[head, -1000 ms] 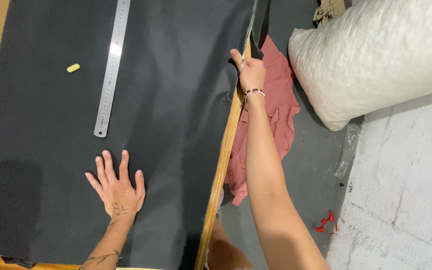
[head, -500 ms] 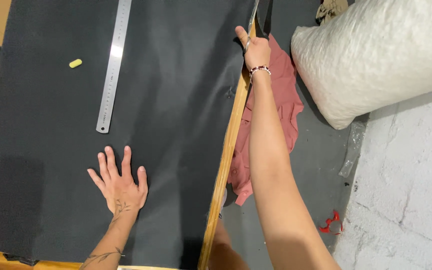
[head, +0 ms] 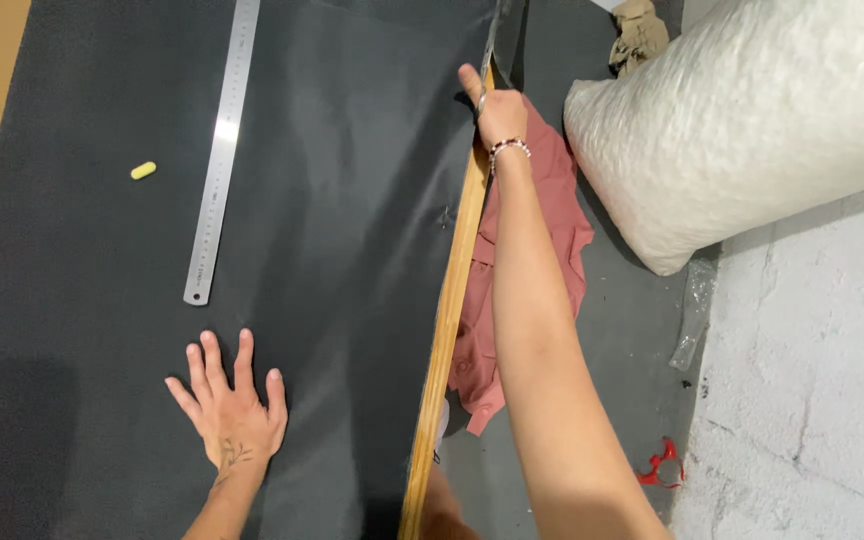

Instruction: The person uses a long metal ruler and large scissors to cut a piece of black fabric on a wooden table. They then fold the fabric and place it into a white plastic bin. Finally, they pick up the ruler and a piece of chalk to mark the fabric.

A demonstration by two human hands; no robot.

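Pinched at the table's far right edge, the right hand [head: 499, 112] closes its fingers on the border of the dark grey fabric [head: 332, 200] near the upper middle of the frame, just where the cloth meets the wooden table edge [head: 447, 330]; a beaded bracelet [head: 508, 149] sits at that wrist. The left hand [head: 232, 410] lies flat and spread, palm down, on the same fabric in the lower left, holding nothing and simply pressing the cloth. The fabric covers nearly the whole tabletop, its long axis running from the bottom of the frame toward the top, and its right border follows the wooden edge on a slight diagonal; the right hand is the one at that border, while the left sits well inside the sheet. The cloth looks matte, smooth and mostly flat, with faint soft ripples near the gripped end. A steel ruler [head: 220, 150] lies lengthwise on it in the upper left, well apart from both hands, with a small yellow piece of chalk [head: 143, 170] beside it. Off the table to the right lie a reddish-pink garment [head: 562, 210], a large white stuffed sack [head: 742, 110] and a small red object [head: 662, 465] on the floor.
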